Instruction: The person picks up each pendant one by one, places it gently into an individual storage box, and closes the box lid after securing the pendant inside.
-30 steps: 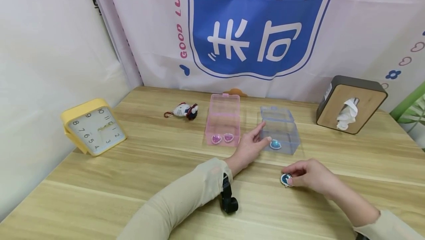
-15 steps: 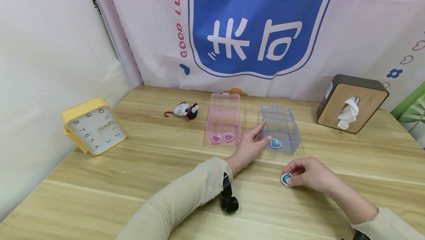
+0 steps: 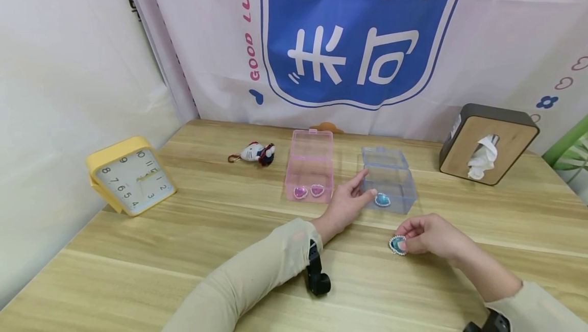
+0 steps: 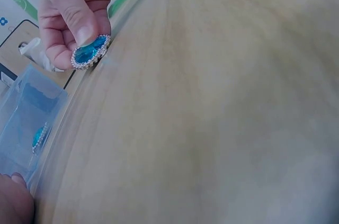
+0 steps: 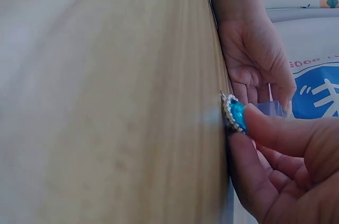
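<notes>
My right hand (image 3: 436, 240) pinches a blue gem with a white beaded rim (image 4: 90, 52) between thumb and fingers, just over the table in front of the clear blue box. That box (image 3: 400, 204) has its lid tipped back, and a similar blue gem (image 3: 382, 200) lies inside near the front. Against the box's left side rests my left hand (image 3: 344, 204), thumb and forefinger spread and fairly straight. To its left stands a clear pink box (image 3: 309, 169), lid also back, holding two pink gems (image 3: 300, 192) with beaded rims.
A plush keychain (image 3: 257, 153) lies left of the pink box. The yellow clock (image 3: 133, 176) stands at the table's left edge. At the back right is a tissue box (image 3: 489, 143). A printed cloth (image 3: 220, 87) hangs behind the wooden table (image 3: 197, 250).
My right hand has risen slightly with the blue gem, a little away from me, and the gem has turned somewhat. The left hand stays against the blue box.
</notes>
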Demonstrator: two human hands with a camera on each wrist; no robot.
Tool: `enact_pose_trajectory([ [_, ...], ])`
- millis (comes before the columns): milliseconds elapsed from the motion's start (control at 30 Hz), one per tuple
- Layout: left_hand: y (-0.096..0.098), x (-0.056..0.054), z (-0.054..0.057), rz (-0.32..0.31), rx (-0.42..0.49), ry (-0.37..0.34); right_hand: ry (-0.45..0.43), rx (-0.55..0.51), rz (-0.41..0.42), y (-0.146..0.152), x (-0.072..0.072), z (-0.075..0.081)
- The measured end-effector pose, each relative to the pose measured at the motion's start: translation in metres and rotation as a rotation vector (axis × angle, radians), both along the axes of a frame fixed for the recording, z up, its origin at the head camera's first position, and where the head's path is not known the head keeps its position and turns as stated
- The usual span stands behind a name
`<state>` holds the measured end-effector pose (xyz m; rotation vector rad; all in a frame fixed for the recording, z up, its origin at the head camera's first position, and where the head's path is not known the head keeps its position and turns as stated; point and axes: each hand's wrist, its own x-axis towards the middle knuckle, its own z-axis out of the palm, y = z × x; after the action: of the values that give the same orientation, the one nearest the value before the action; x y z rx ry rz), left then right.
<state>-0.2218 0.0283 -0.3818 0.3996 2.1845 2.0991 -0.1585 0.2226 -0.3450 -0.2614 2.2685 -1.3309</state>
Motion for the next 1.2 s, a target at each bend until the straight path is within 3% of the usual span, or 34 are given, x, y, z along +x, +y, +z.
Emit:
enact_pose_trajectory([
  [500, 0.000, 0.000, -0.001, 0.009, -0.021, 0.004, -0.073, -0.064, -0.023, -0.002, -0.001, 0.001],
  [1200, -0.001, 0.002, 0.001, 0.012, -0.009, -0.023, -0.031, -0.132, -0.064, -0.005, -0.007, 0.018],
])
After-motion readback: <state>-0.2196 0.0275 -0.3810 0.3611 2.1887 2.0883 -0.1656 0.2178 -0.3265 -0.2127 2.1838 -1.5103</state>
